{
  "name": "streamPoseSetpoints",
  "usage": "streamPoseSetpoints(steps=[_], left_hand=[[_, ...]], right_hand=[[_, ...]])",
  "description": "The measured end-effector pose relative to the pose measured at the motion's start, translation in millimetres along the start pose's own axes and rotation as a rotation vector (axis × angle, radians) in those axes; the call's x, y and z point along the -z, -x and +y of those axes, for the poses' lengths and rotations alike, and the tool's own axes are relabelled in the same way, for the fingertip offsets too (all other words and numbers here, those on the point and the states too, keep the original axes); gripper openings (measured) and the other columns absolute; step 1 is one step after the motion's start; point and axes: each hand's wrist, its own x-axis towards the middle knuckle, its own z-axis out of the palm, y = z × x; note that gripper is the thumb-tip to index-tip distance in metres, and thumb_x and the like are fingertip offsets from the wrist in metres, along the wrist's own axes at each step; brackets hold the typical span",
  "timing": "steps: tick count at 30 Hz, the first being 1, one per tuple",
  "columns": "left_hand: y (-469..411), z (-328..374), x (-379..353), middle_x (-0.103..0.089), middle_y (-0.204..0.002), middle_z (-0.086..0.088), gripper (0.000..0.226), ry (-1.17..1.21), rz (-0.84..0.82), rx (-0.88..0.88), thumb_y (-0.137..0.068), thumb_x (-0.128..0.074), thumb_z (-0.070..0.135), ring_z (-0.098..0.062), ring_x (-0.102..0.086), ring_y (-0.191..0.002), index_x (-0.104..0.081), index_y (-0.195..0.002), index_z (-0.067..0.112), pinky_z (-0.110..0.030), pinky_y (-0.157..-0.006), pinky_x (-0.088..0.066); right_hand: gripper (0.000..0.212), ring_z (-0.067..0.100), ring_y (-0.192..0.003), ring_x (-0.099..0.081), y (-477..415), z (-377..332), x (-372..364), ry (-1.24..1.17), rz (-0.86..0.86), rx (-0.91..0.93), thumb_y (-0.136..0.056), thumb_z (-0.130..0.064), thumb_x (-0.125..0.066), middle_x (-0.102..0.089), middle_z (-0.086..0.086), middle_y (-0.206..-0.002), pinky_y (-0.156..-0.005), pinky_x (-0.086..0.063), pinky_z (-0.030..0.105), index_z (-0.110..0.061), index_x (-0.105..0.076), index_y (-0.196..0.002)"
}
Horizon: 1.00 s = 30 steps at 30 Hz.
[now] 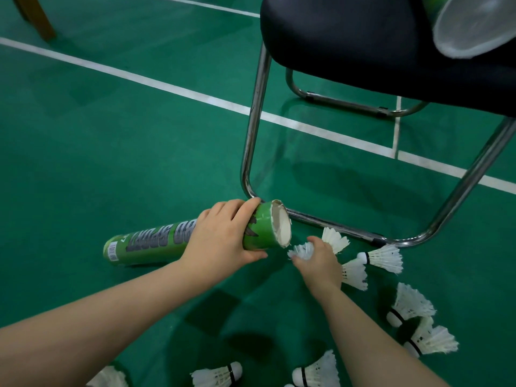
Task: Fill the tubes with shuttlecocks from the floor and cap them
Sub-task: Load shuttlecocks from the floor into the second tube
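A green shuttlecock tube [156, 243] lies nearly level above the green floor, its open white-lined mouth [280, 223] facing right. My left hand [223, 236] grips the tube just behind that mouth. My right hand [318, 261] holds a white shuttlecock [300, 251] right below the mouth, feathers toward the tube. Several loose white shuttlecocks lie on the floor to the right and below, among them one [384, 258] by the chair rail and one [410, 304] farther down.
A dark padded chair [363, 40] on a chrome frame [257, 113] stands over the spot, its floor rail just behind the tube. A second tube with a translucent cap [472, 26] lies on the seat at top right. White court lines cross the floor.
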Motion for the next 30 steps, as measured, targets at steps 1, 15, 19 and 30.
streamPoseSetpoints(steps=[1,15,19,30], left_hand=[[-0.2,-0.3,0.4,-0.061,-0.105,-0.004,0.094,0.0,0.003,0.002,-0.047,-0.081,0.055,-0.029,-0.058,-0.093,-0.038,-0.124,0.022,-0.042,-0.079,-0.048],[0.0,1.2,5.6,-0.06,-0.105,-0.006,0.091,0.003,-0.015,0.033,-0.05,-0.081,0.054,-0.03,-0.057,-0.093,-0.042,-0.125,0.018,-0.043,-0.079,-0.047],[2.0,2.0,5.6,-0.06,-0.104,-0.006,0.092,0.015,-0.008,0.028,-0.048,-0.082,0.052,-0.03,-0.058,-0.091,-0.037,-0.123,0.022,-0.043,-0.077,-0.048],[2.8,-0.8,6.1,-0.06,-0.105,-0.008,0.082,0.05,0.017,0.03,-0.056,-0.066,0.057,-0.032,-0.058,-0.092,-0.042,-0.123,0.017,-0.044,-0.076,-0.048]], right_hand=[[0.058,0.022,-0.11,-0.051,1.8,-3.0,2.9,-0.076,0.015,-0.008,-0.08,-0.035,-0.066,-0.049,0.002,-0.129,-0.082,-0.041,0.031,-0.022,-0.042,-0.132],[0.045,0.008,-0.09,-0.061,50.3,-62.1,93.9,-1.331,0.058,0.222,-0.068,-0.017,-0.062,-0.061,-0.002,-0.103,-0.083,-0.05,0.025,-0.02,-0.052,-0.112],[0.047,0.012,-0.102,-0.058,65.1,-77.7,81.7,-0.909,-0.006,0.309,-0.065,-0.033,-0.067,-0.054,0.001,-0.116,-0.087,-0.049,0.027,-0.034,-0.05,-0.108],[0.04,0.003,-0.104,-0.05,81.5,-75.3,62.3,-0.34,0.239,0.706,-0.081,-0.048,-0.048,-0.057,-0.017,-0.106,-0.103,-0.033,0.052,-0.018,-0.064,-0.103]])
